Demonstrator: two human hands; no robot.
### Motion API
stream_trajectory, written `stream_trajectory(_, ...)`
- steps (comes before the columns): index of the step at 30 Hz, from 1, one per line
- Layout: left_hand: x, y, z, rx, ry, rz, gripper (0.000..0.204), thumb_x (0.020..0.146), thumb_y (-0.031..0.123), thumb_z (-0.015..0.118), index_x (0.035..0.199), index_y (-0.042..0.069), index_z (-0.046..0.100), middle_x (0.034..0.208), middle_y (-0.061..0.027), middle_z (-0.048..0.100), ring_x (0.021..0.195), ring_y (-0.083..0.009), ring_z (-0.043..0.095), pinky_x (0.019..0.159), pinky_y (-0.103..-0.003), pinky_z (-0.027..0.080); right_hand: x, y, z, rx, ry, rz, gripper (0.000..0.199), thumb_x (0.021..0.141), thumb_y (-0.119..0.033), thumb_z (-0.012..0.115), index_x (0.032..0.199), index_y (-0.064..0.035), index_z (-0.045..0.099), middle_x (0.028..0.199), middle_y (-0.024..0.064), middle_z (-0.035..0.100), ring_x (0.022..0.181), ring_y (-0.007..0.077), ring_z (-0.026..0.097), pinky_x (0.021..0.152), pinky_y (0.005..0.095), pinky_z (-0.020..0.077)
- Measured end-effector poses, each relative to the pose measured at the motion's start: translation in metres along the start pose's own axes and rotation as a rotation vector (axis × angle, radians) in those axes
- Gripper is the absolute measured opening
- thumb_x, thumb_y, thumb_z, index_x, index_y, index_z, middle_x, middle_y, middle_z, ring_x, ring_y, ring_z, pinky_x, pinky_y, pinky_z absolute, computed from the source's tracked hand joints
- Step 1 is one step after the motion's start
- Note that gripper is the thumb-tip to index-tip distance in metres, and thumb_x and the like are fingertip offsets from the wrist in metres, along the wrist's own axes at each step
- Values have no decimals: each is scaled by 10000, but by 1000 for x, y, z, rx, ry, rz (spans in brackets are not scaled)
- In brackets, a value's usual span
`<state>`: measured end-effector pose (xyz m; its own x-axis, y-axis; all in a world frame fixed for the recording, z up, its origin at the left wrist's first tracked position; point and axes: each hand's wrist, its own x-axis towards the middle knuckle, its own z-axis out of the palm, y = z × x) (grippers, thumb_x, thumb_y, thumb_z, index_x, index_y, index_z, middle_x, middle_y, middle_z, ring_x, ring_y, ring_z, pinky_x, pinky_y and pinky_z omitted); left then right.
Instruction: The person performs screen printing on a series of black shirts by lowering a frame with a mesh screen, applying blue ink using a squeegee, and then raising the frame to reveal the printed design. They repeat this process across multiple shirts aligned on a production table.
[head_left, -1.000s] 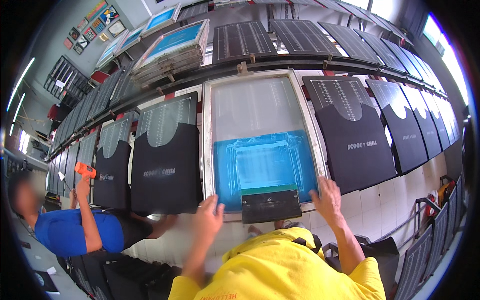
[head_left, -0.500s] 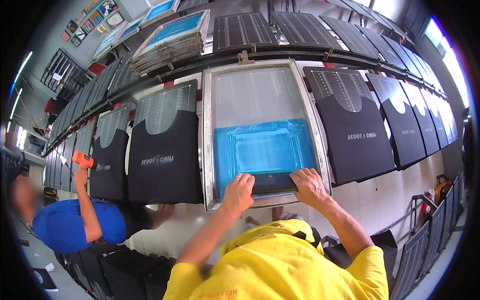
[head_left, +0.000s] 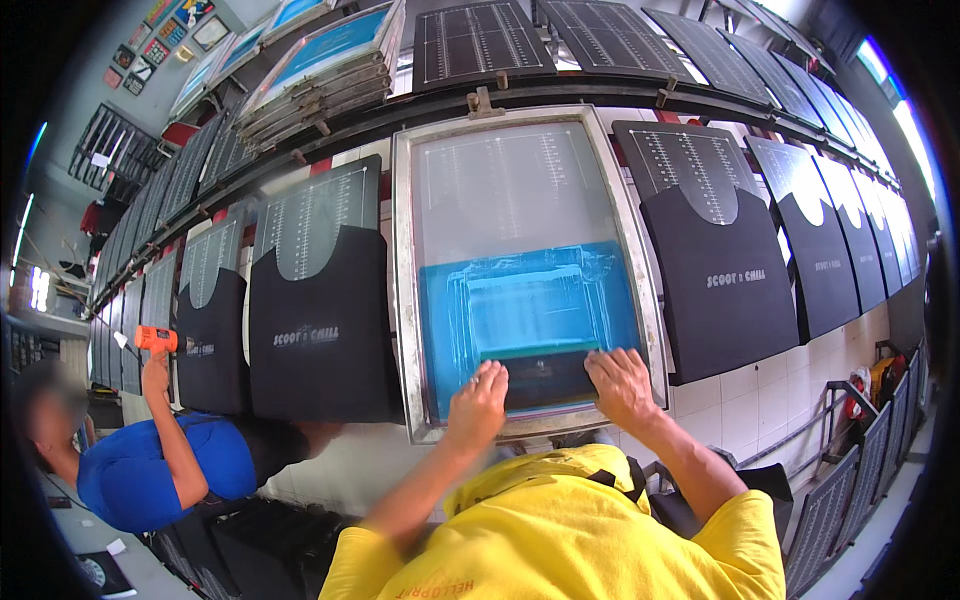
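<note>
In front of me lies a screen-printing frame (head_left: 404, 270) with pale mesh (head_left: 500, 185) in its far part and a blue coated area (head_left: 450, 300) nearer me. A dark squeegee (head_left: 545, 378) with a green strip along its far edge rests at the near end of that blue area. My left hand (head_left: 478, 408) grips the squeegee's left end, fingers curled over it. At its right end, my right hand (head_left: 622, 388) is closed on it too. The dark layer beneath the squeegee is hard to make out.
Black shirts on ruled boards flank the frame, one at left (head_left: 320, 330) and another at right (head_left: 720, 290), with more along the row. A co-worker in a blue shirt (head_left: 165, 470) holds an orange heat gun (head_left: 157, 340). Stacked screens (head_left: 320, 75) stand beyond the rail.
The squeegee has tilted, and its green strip now shows along the far edge. Both hands still hold its ends. The view has shifted slightly; the co-worker keeps the heat gun over a shirt.
</note>
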<state>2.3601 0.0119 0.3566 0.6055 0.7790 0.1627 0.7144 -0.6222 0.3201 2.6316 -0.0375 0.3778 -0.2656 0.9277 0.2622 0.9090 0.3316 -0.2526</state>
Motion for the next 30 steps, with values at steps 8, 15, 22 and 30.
stream_trajectory(8, 115, -52, -20, -50, -11, -30, 345, 725, -82, 624, 1065, -31, 645, 1084, -182, 678, 1012, -364, 662, 858, -423, 565, 106, 60, 10, -36, 0, 19, 238, 657, -43, 754, 865, -70, 643, 917, 70, 658, 905, 261, 602, 818, 413, 440)
stream_trajectory(15, 64, -32, -38, -53, -14, -14, 311, 754, -46, 617, 1061, -16, 656, 1124, -163, 673, 1066, -353, 646, 881, -427, 555, 64, 28, 0, 3, 32, -21, 259, 638, -49, 747, 879, -81, 658, 913, 41, 653, 916, 237, 594, 788, 394, 434)
stream_trajectory(22, -33, -4, -21, 20, 1, -45, 433, 710, -65, 595, 1134, -18, 667, 1172, -140, 682, 1162, -286, 639, 915, -402, 561, 3, -29, -5, 43, -36, -35, 235, 753, -93, 631, 981, -44, 667, 1024, 57, 655, 902, 232, 575, 762, 382, 433)
stream_trajectory(30, 41, -58, -17, 54, 50, 29, 341, 760, -55, 606, 1097, -28, 656, 1136, -174, 687, 1095, -314, 665, 853, -390, 586, 69, 4, 22, -27, 3, -21, 157, 705, -43, 653, 861, -57, 632, 923, 80, 643, 893, 263, 583, 755, 394, 456)
